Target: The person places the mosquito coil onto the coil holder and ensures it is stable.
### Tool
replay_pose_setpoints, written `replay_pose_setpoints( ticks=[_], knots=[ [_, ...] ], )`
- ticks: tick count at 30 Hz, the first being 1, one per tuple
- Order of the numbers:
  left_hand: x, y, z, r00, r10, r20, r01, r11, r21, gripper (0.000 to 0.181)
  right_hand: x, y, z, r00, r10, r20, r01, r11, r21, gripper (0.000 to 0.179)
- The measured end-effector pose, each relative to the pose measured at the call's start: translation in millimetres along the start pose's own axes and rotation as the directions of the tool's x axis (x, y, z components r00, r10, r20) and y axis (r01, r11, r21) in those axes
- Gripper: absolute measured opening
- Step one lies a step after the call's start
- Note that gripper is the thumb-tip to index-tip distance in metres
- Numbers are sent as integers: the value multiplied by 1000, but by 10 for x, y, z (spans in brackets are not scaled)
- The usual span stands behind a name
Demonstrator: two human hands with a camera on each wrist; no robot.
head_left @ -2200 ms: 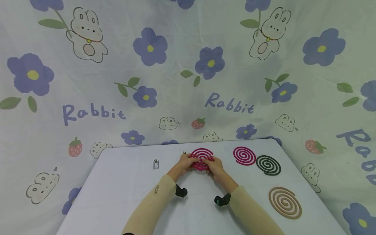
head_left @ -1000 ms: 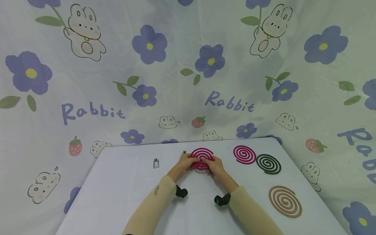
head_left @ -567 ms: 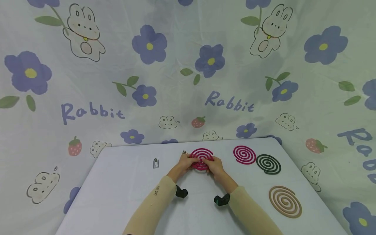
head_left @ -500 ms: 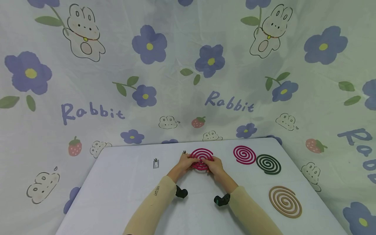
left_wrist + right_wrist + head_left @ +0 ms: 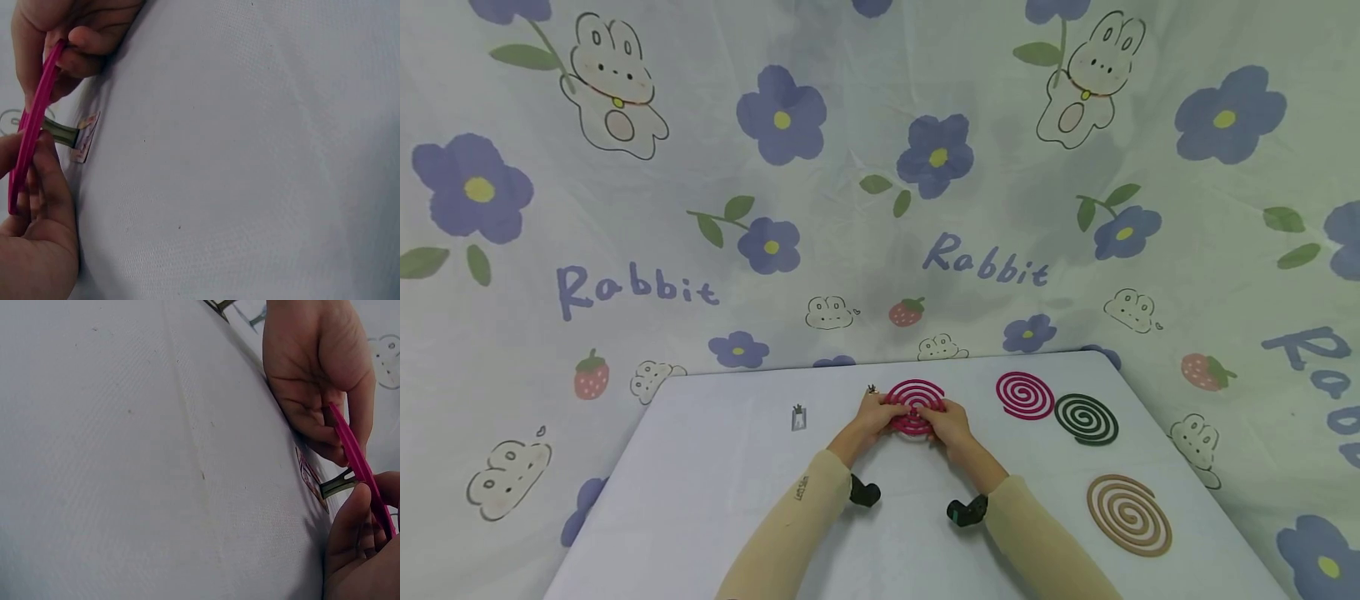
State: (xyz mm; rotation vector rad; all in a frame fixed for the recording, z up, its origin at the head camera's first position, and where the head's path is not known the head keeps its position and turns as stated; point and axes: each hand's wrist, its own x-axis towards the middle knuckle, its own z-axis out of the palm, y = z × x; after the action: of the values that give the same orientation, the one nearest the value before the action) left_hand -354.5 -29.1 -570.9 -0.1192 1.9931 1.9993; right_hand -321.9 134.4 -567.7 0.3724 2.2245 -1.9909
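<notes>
Both hands hold a pink mosquito coil (image 5: 37, 112) near the table's far side. My left hand (image 5: 872, 414) grips its left edge, thumb on top and fingers underneath. Across from it, my right hand (image 5: 952, 423) pinches the right edge in the same way, both thumbs close to the coil's middle. A small metal coil stand (image 5: 339, 483) rises from a flat printed base on the table. Its prongs meet the coil's underside between the hands in both wrist views. The fingers partly hide where stand and coil meet.
Right of the hands on the white table (image 5: 700, 500) lie another pink coil (image 5: 1025, 396), a dark green coil (image 5: 1086, 419) and a tan coil (image 5: 1128, 515). To the left stands a metal stand (image 5: 799, 418); another stand (image 5: 872, 389) shows just behind the left hand. A printed curtain (image 5: 850, 192) hangs behind.
</notes>
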Motion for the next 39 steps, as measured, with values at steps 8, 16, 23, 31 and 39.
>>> replay_pose_setpoints(
  ticks=[8, 16, 23, 31, 39],
  knots=[
    [0, 2, 1, 1000, -1, 1, 1, 1000, 9, 45, 12, 17, -1, 1000, -6, -9, 6, 1000, -9, 44],
    [0, -17, 0, 1000, 18, 5, -18, 1000, 14, 43, 35, 54, 16, 999, -24, -24, 23, 999, -26, 42],
    [-1, -23, 2, 1000, 18, -6, -17, 999, 30, 42, 45, 66, 12, 999, -33, -16, 33, 999, -29, 44],
    [-2, -28, 6, 999, 32, -1, -32, 999, 34, 42, 53, 62, 11, 999, -27, -17, 27, 1000, -8, 55],
    [-27, -16, 22, 999, 45, -17, -44, 998, 43, 43, 52, 45, 14, 1000, -15, -10, 15, 1000, -2, 52]
  ],
)
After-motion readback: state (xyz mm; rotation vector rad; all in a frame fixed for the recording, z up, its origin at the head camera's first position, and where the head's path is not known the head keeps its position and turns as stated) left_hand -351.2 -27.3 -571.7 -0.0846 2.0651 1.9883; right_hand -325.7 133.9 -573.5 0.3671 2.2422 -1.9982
